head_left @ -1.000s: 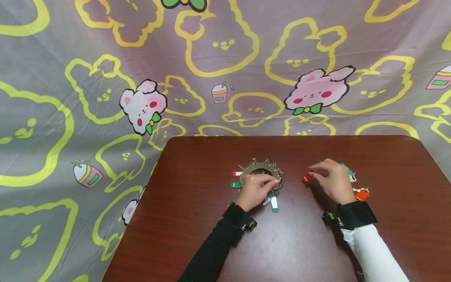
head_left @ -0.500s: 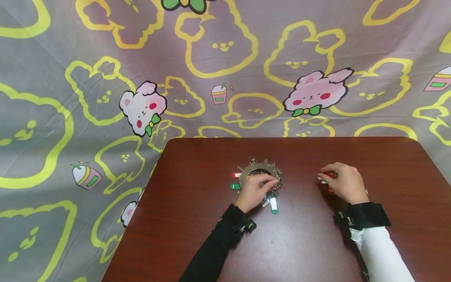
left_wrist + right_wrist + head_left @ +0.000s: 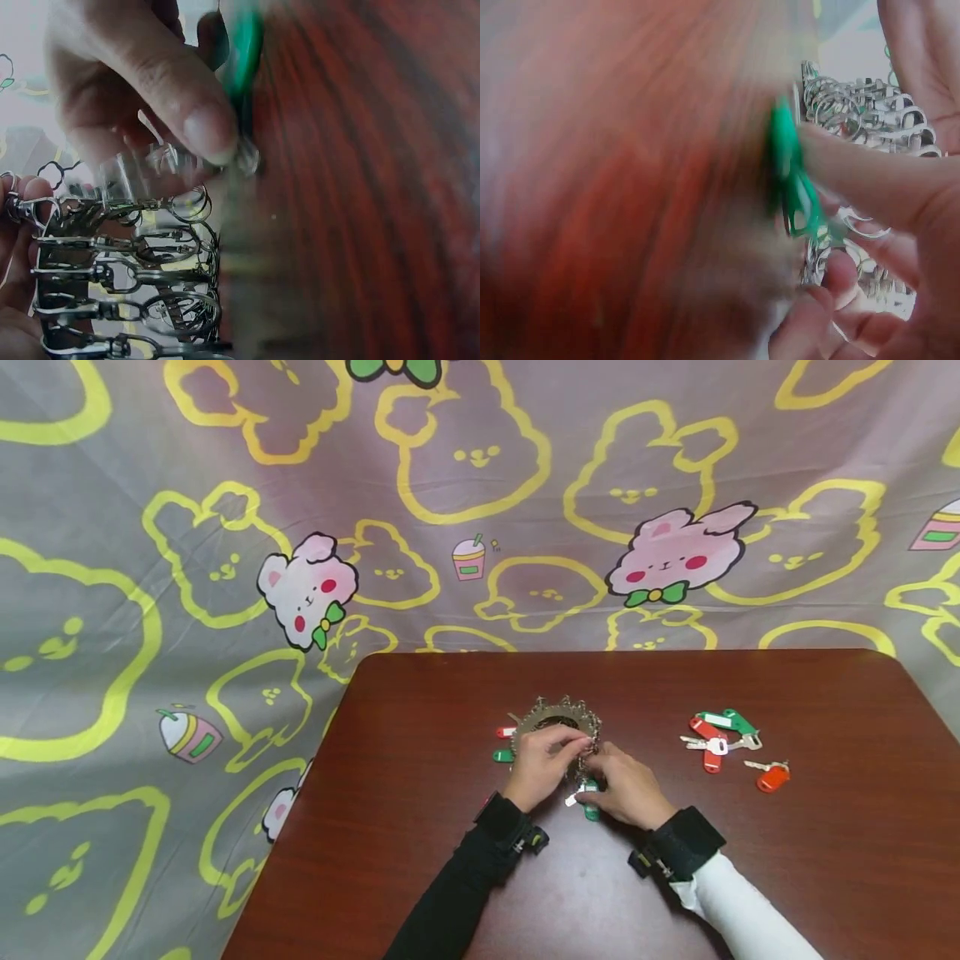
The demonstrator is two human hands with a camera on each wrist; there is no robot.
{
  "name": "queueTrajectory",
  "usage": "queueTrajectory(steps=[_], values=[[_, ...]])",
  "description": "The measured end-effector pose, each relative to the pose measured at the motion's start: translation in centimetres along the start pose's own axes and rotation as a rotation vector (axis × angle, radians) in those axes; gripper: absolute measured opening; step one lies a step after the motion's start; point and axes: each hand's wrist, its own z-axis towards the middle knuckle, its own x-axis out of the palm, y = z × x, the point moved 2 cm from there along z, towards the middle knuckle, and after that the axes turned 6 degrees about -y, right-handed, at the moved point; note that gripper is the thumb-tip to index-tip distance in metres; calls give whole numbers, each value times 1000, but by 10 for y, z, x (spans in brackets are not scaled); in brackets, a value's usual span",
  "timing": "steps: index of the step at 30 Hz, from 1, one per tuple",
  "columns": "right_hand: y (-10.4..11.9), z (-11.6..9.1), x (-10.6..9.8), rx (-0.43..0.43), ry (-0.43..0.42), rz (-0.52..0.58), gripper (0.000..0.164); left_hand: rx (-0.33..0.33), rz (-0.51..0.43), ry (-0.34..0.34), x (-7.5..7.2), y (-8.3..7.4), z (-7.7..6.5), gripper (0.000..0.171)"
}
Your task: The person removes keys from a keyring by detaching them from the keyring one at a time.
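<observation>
A round metal hoop [image 3: 534,720], hung with several snap hooks and split rings, lies at the table's middle. My left hand [image 3: 542,766] pinches its near right edge; in the left wrist view those fingers sit at the left beside the metal snap hooks [image 3: 97,277]. My right hand [image 3: 633,789] is close beside the left one, thumb and fingers curled at a green key tag [image 3: 592,812] on the hoop's near side. This green tag [image 3: 784,142] shows blurred against the thumb in the right wrist view. A key pokes out left of that thumb.
At the right lie loose keys with red tags [image 3: 712,762] and green tags [image 3: 738,722], and one key with an orange-red tag [image 3: 772,778] nearer. A red tag [image 3: 506,732] and another green tag [image 3: 502,756] stick out left of the hoop. A patterned cloth hangs behind the table.
My right hand carried a red-tagged key right and let it go among the loose keys, then moved left to the hoop's green tag. My left hand has stayed in place.
</observation>
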Motion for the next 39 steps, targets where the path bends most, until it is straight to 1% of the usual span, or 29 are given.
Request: queueTrajectory(steps=[2, 5, 6, 8, 11, 13, 15, 17, 19, 21, 23, 26, 28, 32, 34, 36, 39], values=[[-3, 0, -5, 1, 5, 24, 19, -3, 9, -7, 0, 0, 1, 15], [-14, 3, -19, -24, 52, 99, 12, -21, 41, -5, -1, 1, 2, 15], [-18, 4, -24, -32, 66, 131, 11, -33, 56, 4, -1, 2, 2, 14], [-24, 5, -35, -44, 101, 204, 19, -56, 104, 40, -1, 5, 2, 14], [-29, 4, -47, -63, 116, 277, 28, -85, 146, 131, 0, 9, 2, 12], [-30, 4, -51, -71, 106, 314, 30, -71, 161, 190, 1, 8, 1, 9], [-30, 5, -53, -76, 80, 333, 25, -22, 194, 239, 2, 4, 1, 14], [-28, 5, -53, -60, 57, 362, 22, 39, 258, 268, 4, 1, 1, 24], [-26, 5, -54, -45, 38, 385, 20, 86, 327, 264, 8, -4, 0, 31], [-23, 5, -55, -31, 35, 433, 21, 96, 380, 233, 13, -6, 0, 32], [-21, 5, -56, -11, 51, 489, 23, 54, 355, 201, 18, -8, -1, 32], [-19, 5, -58, 5, 84, 544, 28, -27, 257, 168, 23, -11, -4, 32], [-19, 5, -60, 18, 86, 540, 27, -65, 187, 167, 25, -12, -6, 33], [-20, 5, -63, -6, 31, 468, 22, -60, 121, 191, 26, -13, -9, 30], [-19, 4, -63, -49, -14, 415, 20, -45, 106, 209, 26, -12, -9, 31], [-18, 4, -63, -116, -79, 355, 20, -26, 92, 219, 24, -13, -9, 31], [-18, 2, -63, -212, -216, 250, 22, 27, 148, 212, 22, -14, -7, 26]])
